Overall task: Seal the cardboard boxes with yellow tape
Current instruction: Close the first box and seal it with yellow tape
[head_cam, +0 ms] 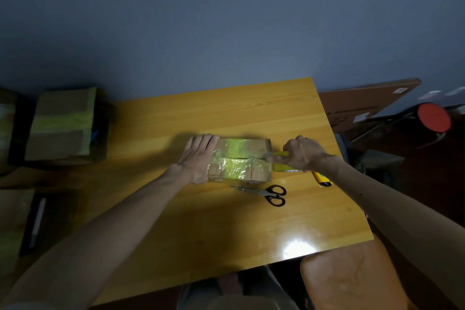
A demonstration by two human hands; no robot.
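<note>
Right hand (304, 152): we are curling our fingers round the tape roll (284, 166) and holding it tight against the right end of the box (261, 143). One finger is reaching left onto the box top.
Left hand (198, 156): we are pressing it flat on the left end of the box, fingers straight and close together, gripping nothing.
Tape roll: it is showing yellow under our right hand, mostly hidden by the fingers, and touching the box's right edge.
Strip (236, 158): yellow tape is running along the box top from our left hand toward the roll, wrinkled and shining.
Box: it is lying flat between our two hands, about mid-table, with bare cardboard showing at its far right corner.
Scissors (266, 194): they are lying just in front of the box with black handles to the right, apart from both hands.
Knife (323, 180): a yellow cutter is lying under our right wrist, partly hidden.
Table (226, 113): we are working on its glossy wooden top.
Sealed box (63, 123): it is sitting off the table's left side, banded with yellow tape.
Carton (364, 103): a flat brown one is leaning beyond the table's right edge.
Stool (434, 117): a red round seat is standing far right.
Seat (352, 282): an orange one is showing at the table's near right corner.
</note>
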